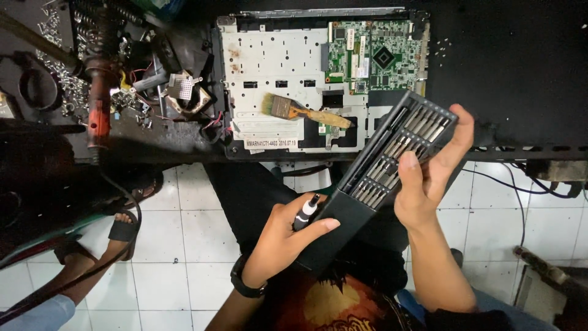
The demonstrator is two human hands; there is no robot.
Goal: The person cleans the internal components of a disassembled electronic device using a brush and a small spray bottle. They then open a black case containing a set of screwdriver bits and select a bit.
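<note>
My right hand (432,168) grips the far end of a long dark case of screwdriver bits (392,153), thumb laid over the rows of metal bits. My left hand (285,236) steadies the case's near end and pinches a small black-and-white screwdriver handle (306,211) against it. Beyond the case lies an opened laptop (275,67) with a bare white metal frame and a green circuit board (376,58) at its right. A paintbrush (306,111) with a wooden handle rests across the laptop.
The dark workbench (520,73) runs across the top. At the left sit a loose fan part (184,92), heaps of screws (67,86) and a red-handled tool (98,116). Another person's sandalled foot (125,227) rests on the white tiled floor (184,245). Cables (520,184) hang at the right.
</note>
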